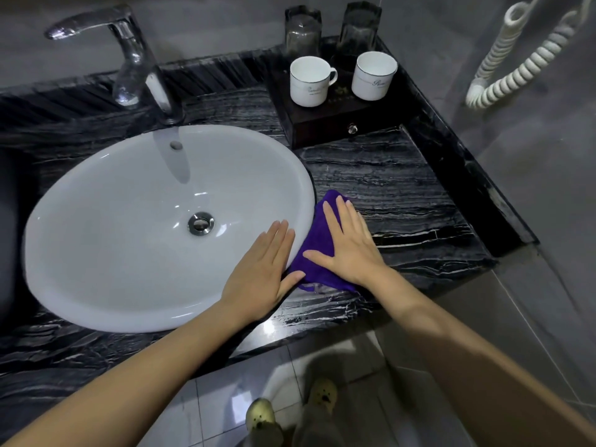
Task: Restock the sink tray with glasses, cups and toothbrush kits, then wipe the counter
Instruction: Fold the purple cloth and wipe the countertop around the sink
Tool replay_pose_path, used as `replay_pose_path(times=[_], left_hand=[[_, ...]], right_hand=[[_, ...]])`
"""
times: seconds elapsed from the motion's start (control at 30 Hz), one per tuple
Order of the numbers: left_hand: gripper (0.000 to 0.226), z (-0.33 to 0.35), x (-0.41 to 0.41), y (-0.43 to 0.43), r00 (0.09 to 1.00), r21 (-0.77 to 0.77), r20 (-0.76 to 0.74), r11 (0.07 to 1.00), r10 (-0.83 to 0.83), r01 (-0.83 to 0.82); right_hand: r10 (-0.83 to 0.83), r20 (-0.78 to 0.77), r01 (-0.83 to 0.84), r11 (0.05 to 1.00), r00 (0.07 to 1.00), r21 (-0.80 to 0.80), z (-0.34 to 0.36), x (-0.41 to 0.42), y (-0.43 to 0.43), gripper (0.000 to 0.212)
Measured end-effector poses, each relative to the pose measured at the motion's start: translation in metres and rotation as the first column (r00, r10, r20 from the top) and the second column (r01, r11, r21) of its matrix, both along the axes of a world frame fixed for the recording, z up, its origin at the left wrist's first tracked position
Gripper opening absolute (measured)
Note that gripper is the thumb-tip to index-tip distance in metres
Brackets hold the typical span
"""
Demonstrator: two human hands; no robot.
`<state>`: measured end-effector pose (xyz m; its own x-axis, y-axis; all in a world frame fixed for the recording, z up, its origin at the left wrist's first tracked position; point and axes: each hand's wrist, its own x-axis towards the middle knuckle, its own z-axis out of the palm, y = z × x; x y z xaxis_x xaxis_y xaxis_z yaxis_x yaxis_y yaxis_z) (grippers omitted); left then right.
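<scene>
Both hands flat and spread: the right hand [350, 245] presses a purple cloth [317, 253] onto the black marble counter [403, 195], while the left hand [263, 269] lies across the white sink [129, 221] rim, thumb touching the cloth. Farther back, a dark tray [325, 119] carries two white cups [309, 80] and two glasses [303, 32], upside down.
</scene>
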<state>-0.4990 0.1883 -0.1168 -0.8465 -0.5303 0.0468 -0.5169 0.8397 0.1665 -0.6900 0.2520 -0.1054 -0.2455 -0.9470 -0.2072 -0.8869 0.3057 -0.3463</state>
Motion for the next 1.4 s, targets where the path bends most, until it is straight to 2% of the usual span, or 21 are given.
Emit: replay_pose_path(times=[0.67, 0.87, 1.07, 1.27, 1.4], left_hand=[[0.075, -0.001, -0.002, 0.001, 0.999, -0.019, 0.041, 1.0, 0.012, -0.011], [0.075, -0.001, -0.002, 0.002, 0.999, -0.014, 0.047, 1.0, 0.013, -0.013], [0.075, 0.001, -0.002, 0.002, 0.999, -0.007, 0.041, 1.0, 0.021, -0.021], [0.076, 0.004, -0.002, 0.003, 0.998, 0.008, 0.053, 1.0, 0.024, -0.025], [0.078, 0.006, -0.002, 0.002, 0.998, 0.051, 0.049, 0.998, 0.03, -0.033]], right_hand=[[0.104, -0.075, -0.104, 0.995, 0.992, 0.0, -0.006, -0.007, -0.011, 0.093], [0.112, -0.079, -0.115, 0.993, 0.991, -0.026, -0.01, -0.008, -0.013, 0.097], [0.093, -0.032, -0.094, 0.994, 0.995, -0.057, -0.008, -0.007, -0.013, 0.092], [-0.042, 0.121, 0.07, 0.969, 0.992, -0.237, 0.005, 0.005, -0.008, 0.073], [-0.089, 0.093, 0.11, 0.961, 0.992, -0.252, 0.017, 0.012, -0.006, 0.054]])
